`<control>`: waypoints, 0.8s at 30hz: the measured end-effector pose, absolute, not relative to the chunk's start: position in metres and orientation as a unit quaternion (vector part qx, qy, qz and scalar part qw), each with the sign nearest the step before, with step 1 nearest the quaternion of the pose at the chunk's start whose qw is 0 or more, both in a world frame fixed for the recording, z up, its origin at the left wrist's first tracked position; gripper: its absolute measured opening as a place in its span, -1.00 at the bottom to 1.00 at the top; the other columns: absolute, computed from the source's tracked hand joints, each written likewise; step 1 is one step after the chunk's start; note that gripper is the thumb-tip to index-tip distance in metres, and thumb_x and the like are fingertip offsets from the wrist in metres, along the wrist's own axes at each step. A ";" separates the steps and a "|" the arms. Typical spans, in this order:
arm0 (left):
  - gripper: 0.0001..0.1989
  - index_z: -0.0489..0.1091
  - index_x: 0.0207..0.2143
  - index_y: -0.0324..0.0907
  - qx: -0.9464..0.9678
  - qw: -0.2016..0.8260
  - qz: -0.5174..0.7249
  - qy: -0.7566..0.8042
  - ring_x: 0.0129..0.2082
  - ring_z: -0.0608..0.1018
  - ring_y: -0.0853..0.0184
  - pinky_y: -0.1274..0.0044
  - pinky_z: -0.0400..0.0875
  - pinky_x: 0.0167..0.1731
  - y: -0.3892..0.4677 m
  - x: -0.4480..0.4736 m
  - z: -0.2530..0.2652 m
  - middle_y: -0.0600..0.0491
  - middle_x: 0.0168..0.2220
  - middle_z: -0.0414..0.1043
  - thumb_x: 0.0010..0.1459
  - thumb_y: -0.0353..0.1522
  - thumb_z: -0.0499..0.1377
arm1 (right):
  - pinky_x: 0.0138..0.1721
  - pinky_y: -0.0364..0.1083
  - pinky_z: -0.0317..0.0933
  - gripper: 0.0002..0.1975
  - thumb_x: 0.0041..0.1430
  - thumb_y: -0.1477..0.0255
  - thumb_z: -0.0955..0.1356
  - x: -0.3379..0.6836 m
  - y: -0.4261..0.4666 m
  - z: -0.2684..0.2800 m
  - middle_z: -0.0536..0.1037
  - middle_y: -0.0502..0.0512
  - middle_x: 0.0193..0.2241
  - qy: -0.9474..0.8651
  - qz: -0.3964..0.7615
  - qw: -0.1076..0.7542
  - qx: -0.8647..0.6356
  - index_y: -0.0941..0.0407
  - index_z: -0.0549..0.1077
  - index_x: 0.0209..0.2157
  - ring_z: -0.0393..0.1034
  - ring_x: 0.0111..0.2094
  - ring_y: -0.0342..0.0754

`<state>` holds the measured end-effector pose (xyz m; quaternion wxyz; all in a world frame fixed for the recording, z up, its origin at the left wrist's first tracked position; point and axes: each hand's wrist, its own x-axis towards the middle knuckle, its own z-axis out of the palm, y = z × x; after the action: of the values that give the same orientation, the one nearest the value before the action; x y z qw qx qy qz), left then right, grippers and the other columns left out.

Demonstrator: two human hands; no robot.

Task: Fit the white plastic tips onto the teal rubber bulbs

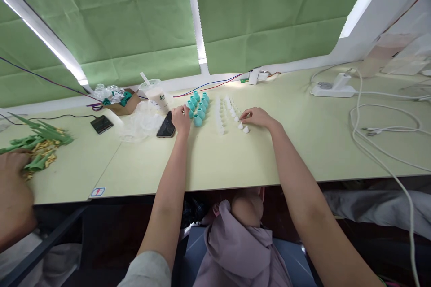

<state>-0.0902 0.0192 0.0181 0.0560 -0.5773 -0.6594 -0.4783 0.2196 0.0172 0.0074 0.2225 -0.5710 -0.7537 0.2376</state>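
A white sticker (pixel 98 192) with a blue border is stuck on the bench (pixel 141 166) at its front edge, lower left of the frame. A single red character is borne on it; whether a 9 or a 4 is meant cannot be told for certain. On the drink cup (pixel 156 95), left of centre in the upper half, a small dark green print is carried, too small to be read. No other lettering can be made out.

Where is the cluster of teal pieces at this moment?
In the head view, the teal pieces stand on the table near centre, just right of the left hand.
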 end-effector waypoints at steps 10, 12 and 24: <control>-0.59 0.36 -0.53 -0.10 -0.579 0.058 -0.475 -0.660 -0.23 0.39 0.23 0.43 0.23 -0.12 0.022 -0.092 0.016 0.01 -0.40 0.48 0.26 -0.22 -0.14 | -0.32 -0.17 0.23 -0.86 -0.08 0.40 0.37 0.218 0.011 0.015 0.57 0.04 -0.41 -0.734 0.251 0.273 -0.568 0.13 0.53 -0.42 0.40 -0.41 -0.13; -0.60 0.36 -0.53 -0.10 -0.580 0.058 -0.475 -0.659 -0.23 0.39 0.23 0.43 0.23 -0.13 0.022 -0.092 0.015 0.01 -0.40 0.47 0.26 -0.22 -0.14 | -0.34 -0.18 0.23 -0.88 -0.07 0.43 0.37 0.216 0.010 0.016 0.57 0.04 -0.44 -0.742 0.242 0.263 -0.567 0.14 0.53 -0.42 0.40 -0.43 -0.13; -0.60 0.35 -0.53 -0.10 -0.582 0.060 -0.471 -0.660 -0.23 0.39 0.23 0.43 0.24 -0.15 0.021 -0.092 0.016 0.01 -0.40 0.47 0.26 -0.23 -0.13 | -0.39 -0.16 0.11 -0.88 -0.05 0.44 0.35 0.212 0.009 0.018 0.57 -0.04 -0.38 -0.781 0.113 0.182 -0.586 0.03 0.54 -0.42 0.39 -0.30 -0.08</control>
<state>-0.0920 0.0211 0.0158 0.0601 -0.5818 -0.6601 -0.4713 0.2119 0.0091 0.0177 0.1818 -0.5863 -0.7813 0.1131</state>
